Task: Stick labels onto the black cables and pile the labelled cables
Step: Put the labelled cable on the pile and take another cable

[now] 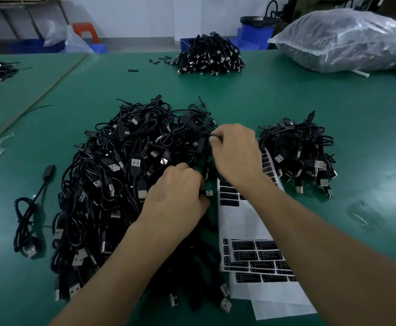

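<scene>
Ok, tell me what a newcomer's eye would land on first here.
The big heap of black cables in the middle of the green table grabs the eye first, with the left hand and right hand each gripping a cable at its right edge. Next come the white label sheets under the right forearm, a smaller cable pile to their right, and a clear plastic bag at the far right.

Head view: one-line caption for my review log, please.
Left hand and right hand each grip black cable at the large cable pile edge, label sheets beside them, smaller pile at right.
</scene>
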